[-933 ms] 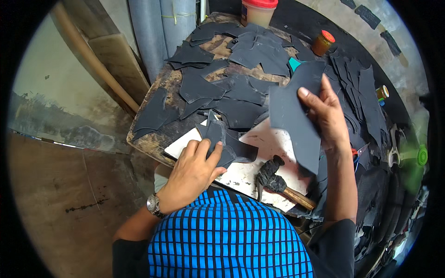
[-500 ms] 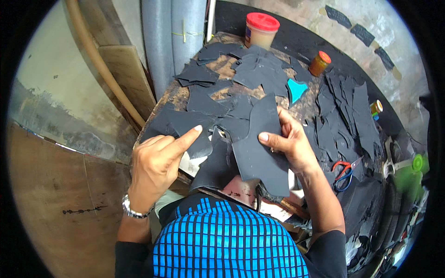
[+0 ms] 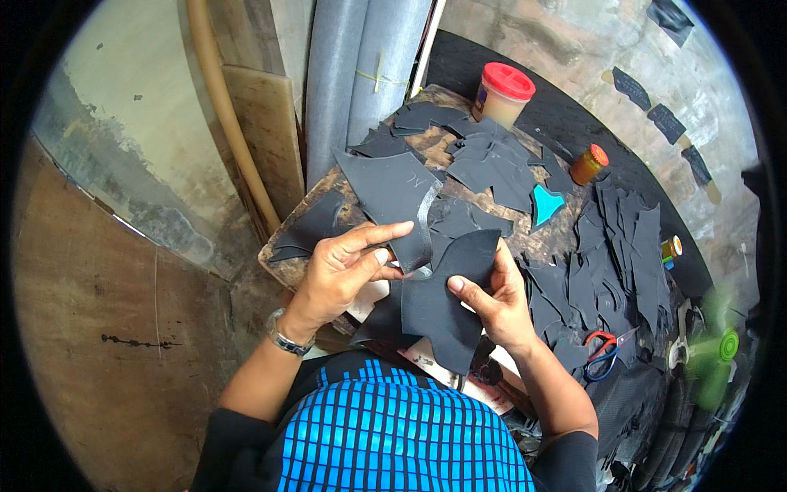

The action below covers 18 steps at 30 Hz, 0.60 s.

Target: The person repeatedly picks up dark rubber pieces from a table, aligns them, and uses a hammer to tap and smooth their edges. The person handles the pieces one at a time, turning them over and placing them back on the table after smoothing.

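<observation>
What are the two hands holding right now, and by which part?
Both hold one black cut leather piece: the right hand pinches its right edge, the left hand grips its upper left edge, by the grey strip.

Cut pieces [image 3: 492,168]: matt black throughout, one [image 3: 447,299] held in hand. Strip [image 3: 423,234] at the held piece: grey, slight sheen. Template [image 3: 543,205]: teal. Jar [image 3: 502,94]: cream body, red lid. Small jar [image 3: 589,165]: amber, orange cap. Scissors [image 3: 604,351]: red handles. Counter [image 3: 537,246]: worn brown, dark stains. Shirt [image 3: 393,435]: bright blue, black grid check. Watch [image 3: 284,336]: silver.
</observation>
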{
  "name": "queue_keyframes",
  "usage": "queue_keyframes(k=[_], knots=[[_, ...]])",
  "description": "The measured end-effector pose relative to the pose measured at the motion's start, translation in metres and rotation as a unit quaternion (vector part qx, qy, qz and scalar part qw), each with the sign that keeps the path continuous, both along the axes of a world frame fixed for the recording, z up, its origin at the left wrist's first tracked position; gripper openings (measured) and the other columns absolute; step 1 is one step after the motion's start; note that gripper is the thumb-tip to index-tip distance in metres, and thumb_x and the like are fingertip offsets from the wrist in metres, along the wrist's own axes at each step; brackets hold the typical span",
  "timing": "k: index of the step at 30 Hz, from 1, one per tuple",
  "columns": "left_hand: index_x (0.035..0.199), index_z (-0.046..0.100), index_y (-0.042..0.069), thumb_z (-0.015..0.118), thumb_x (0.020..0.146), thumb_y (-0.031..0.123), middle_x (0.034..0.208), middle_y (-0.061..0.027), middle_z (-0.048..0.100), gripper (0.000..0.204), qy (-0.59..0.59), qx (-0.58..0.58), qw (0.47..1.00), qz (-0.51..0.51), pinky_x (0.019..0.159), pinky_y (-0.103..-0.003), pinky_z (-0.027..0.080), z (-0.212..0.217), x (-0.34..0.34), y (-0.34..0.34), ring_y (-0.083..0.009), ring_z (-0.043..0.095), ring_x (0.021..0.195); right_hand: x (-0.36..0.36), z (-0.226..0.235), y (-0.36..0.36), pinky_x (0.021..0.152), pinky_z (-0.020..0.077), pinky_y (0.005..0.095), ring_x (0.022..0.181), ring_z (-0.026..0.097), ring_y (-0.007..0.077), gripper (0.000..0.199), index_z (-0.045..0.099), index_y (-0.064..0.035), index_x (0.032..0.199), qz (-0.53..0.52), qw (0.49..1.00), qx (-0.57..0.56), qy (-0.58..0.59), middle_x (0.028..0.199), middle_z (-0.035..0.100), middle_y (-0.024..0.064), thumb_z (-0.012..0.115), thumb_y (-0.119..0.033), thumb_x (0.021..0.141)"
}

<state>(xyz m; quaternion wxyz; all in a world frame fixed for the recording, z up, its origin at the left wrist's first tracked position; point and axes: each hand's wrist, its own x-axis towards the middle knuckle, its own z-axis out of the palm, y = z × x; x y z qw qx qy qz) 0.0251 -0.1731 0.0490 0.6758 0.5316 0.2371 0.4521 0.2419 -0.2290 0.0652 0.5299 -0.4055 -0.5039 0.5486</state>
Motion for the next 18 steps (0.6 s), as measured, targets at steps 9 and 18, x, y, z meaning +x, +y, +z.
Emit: queue_keyframes(k=[9,18], knots=[[0.125,0.058,-0.006,0.050,0.095,-0.004,0.108,-0.0057,0.058,0.031,0.059,0.000,0.998,-0.001,0.087,-0.028,0.056,0.000,-0.002,-0.001,-0.0138,0.063,0.100,-0.001,-0.004,0.008,0.083,0.0472,0.0243,0.096,0.055,0.0080,0.027,0.047,-0.0039,0.113,0.010,0.999,0.002,-0.037,0.104,0.060,0.0036,0.064,-0.002,0.092],[0.124,0.059,-0.004,0.050,0.095,-0.005,0.110,-0.0059,0.059,0.031,0.084,-0.001,0.996,-0.002,0.084,-0.026,0.059,0.001,-0.001,0.001,-0.0144,0.063,0.101,-0.003,-0.006,0.014,0.077,0.0488,0.0231,0.091,0.057,0.0067,0.024,0.047,-0.0051,0.112,0.013,0.997,-0.003,-0.080,0.098,0.060,0.0023,0.062,-0.004,0.094]])
